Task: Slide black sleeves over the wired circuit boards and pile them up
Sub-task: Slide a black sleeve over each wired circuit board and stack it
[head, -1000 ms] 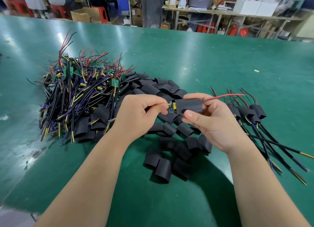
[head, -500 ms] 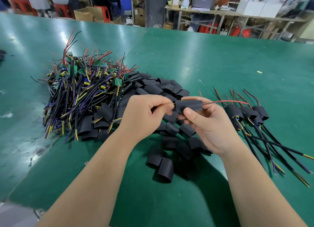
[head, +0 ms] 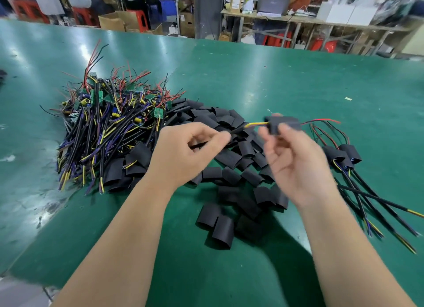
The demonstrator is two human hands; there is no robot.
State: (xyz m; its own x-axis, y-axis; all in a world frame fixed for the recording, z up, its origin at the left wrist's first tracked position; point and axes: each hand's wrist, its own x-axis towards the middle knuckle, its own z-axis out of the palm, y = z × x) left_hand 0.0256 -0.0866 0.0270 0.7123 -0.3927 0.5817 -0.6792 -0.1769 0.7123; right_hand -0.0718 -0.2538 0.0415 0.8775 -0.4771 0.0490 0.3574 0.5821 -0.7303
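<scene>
My right hand (head: 296,162) pinches a black sleeve (head: 283,123) that covers a circuit board; red and black leads stick out of its right end. My left hand (head: 183,153) pinches the board's black cable (head: 238,130), and the yellow and purple wires show between the hands. A big heap of bare wired boards (head: 110,127) lies at the left. Loose black sleeves (head: 229,169) are scattered under and between my hands. A small pile of sleeved boards (head: 344,156) lies at the right, cables trailing toward me.
The work surface is a green table (head: 275,81). Beyond its far edge stand cardboard boxes (head: 119,22), red stools and a bench with white boxes (head: 344,13). A small white scrap (head: 348,98) lies on the table at the right.
The hands have drawn apart: the left slid back along the cable, the right carried the sleeve rightward. The board is now fully inside the sleeve and the coloured wires show.
</scene>
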